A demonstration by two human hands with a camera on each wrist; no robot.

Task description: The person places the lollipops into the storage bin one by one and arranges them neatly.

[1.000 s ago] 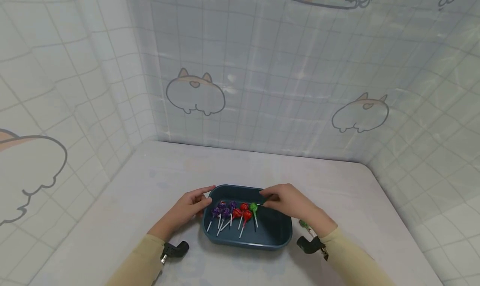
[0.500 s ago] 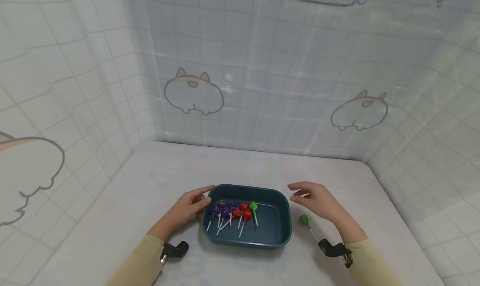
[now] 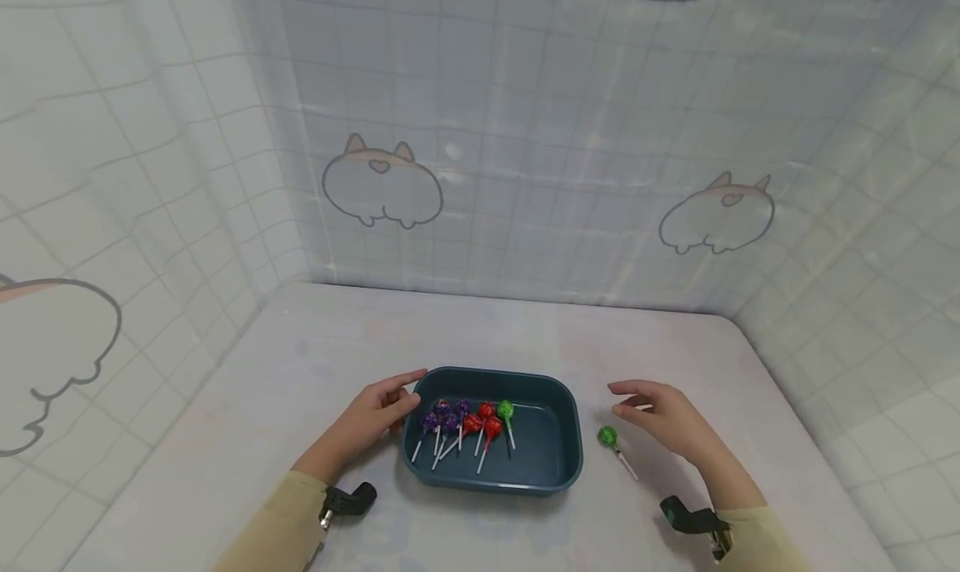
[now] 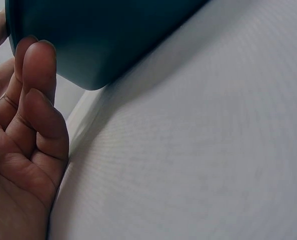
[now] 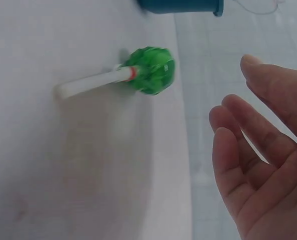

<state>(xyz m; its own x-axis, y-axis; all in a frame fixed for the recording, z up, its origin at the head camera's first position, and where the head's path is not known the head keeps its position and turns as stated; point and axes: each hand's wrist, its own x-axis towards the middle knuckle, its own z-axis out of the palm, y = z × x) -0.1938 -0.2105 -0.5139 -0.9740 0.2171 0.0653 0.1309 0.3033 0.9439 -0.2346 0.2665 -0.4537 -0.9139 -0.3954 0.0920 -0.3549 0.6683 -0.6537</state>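
Note:
A dark teal tray (image 3: 540,432) holds several lollipops with white sticks: purple ones (image 3: 450,423) at its left, red ones (image 3: 492,427) in the middle, and a green lollipop (image 3: 506,409) right of them. My left hand (image 3: 373,415) rests at the tray's left end, thumb and forefinger touching the rim; in the left wrist view its other fingers (image 4: 39,70) lie loosely bent against the outer wall. Right of the tray, another green lollipop (image 3: 607,437) lies on the table. My right hand (image 3: 663,418) hovers beside it, holding nothing, fingers relaxed and thumb apart.
A pale cloth covers the table (image 3: 360,330). Grid-patterned curtains with cartoon animal drawings (image 3: 382,184) enclose its back and sides. A black camera mount sits on each wrist, the right mount (image 3: 686,518) low over the table.
My right hand has let go of a lollipop in the tray and moved right, out past the rim to the loose green lollipop. The left hand has stayed at the tray.

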